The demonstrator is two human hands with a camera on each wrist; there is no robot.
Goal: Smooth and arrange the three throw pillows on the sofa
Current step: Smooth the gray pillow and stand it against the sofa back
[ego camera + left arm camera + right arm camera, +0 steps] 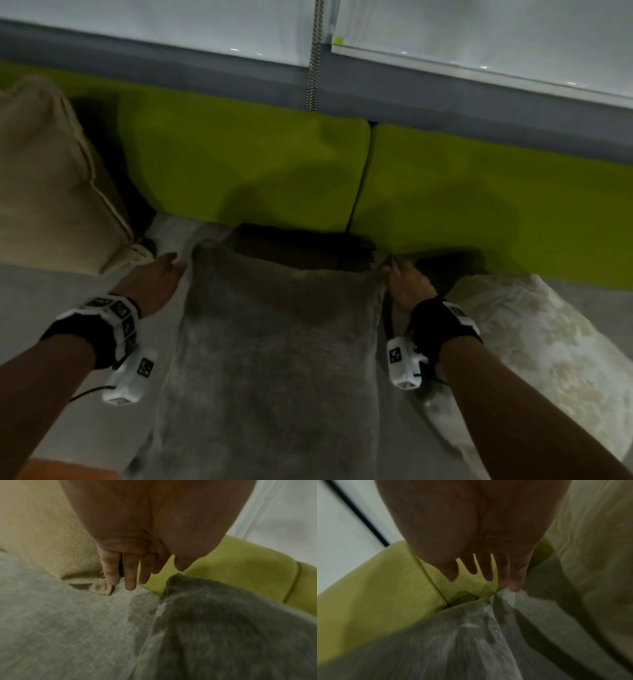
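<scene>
A grey velvety pillow (274, 342) lies flat on the sofa seat in the middle, its top edge toward the green backrest (239, 164). My left hand (161, 277) is beside its top left corner with fingers straight, a small gap from the grey pillow (223, 628). My right hand (400, 277) lies against the top right corner, fingers (488, 573) straight and spread. A beige pillow (51, 178) leans at the left, its corner just by my left fingertips (130, 585). A cream patterned pillow (531, 342) lies at the right, beside my right wrist.
The light grey seat (34, 308) shows bare between the pillows. Behind the backrest run a grey ledge and white roller blinds with a bead chain (313, 54) hanging down. Something orange (61, 471) shows at the bottom left corner.
</scene>
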